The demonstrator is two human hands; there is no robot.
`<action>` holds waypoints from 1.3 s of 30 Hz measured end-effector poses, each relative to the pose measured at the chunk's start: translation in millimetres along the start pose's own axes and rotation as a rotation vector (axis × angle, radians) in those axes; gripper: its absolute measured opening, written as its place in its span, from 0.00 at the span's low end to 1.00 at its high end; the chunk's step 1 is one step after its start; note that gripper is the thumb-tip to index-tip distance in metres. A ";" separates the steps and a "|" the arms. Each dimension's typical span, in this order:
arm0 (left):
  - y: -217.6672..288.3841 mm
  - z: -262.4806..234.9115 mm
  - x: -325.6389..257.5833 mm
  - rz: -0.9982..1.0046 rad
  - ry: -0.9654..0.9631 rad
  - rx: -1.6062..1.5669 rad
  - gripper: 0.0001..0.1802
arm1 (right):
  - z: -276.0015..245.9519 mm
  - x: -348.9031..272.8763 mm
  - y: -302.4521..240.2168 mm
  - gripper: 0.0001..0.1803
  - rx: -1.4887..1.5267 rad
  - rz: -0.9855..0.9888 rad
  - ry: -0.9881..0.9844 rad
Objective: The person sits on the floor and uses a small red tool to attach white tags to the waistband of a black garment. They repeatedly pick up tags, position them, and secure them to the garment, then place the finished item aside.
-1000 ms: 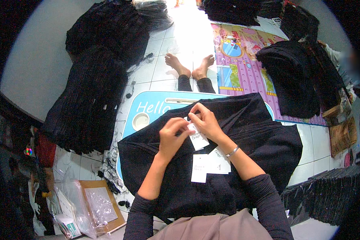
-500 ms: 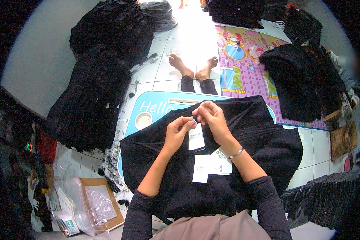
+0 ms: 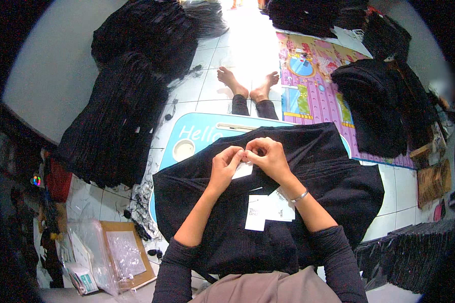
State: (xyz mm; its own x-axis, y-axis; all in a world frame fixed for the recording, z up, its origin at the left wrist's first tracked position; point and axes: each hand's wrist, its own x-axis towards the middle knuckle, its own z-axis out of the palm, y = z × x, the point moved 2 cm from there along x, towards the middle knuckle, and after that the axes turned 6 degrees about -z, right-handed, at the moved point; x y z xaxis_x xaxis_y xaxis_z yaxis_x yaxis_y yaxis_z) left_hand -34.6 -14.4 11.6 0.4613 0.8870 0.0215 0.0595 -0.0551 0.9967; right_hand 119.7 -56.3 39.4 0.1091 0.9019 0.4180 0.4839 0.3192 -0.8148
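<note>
Left hand pinching white tag; right hand pinched alongside, I can't tell on what; slack grip might drop tag.

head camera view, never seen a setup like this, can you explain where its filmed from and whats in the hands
There is no machine here: the left hand and right hand are a person's own, bare. That person wears the camera on the head, looking down; its wide fisheye lens bends straight edges. Picture left is the person's left.

In front is a blue table, largely covered by black cloth. The two hands' fingers meet at the upper edge of a white tag; exactly which fingers grip it is hidden. Nearer the person, loose tags lie on the cloth.
</note>
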 end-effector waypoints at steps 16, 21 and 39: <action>36.9 -31.6 5.5 0.510 0.513 0.715 0.14 | -26.4 -3.9 -38.0 0.38 0.546 0.366 -0.005; 47.2 -80.6 14.5 -0.264 -0.278 0.748 0.24 | -60.6 -58.5 -80.1 0.38 0.471 0.240 -0.330; 19.6 35.9 -5.3 0.016 -0.422 -0.121 0.17 | -87.0 -76.6 -83.4 0.11 -0.068 0.304 -0.048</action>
State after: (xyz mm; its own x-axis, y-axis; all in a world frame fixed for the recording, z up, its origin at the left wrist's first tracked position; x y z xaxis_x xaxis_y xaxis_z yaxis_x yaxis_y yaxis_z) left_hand -4.1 -36.6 28.3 0.7844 0.6197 0.0279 -0.0429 0.0094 0.9990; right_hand 146.6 -177.3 110.2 0.2172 0.9663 0.1380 0.4923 0.0137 -0.8703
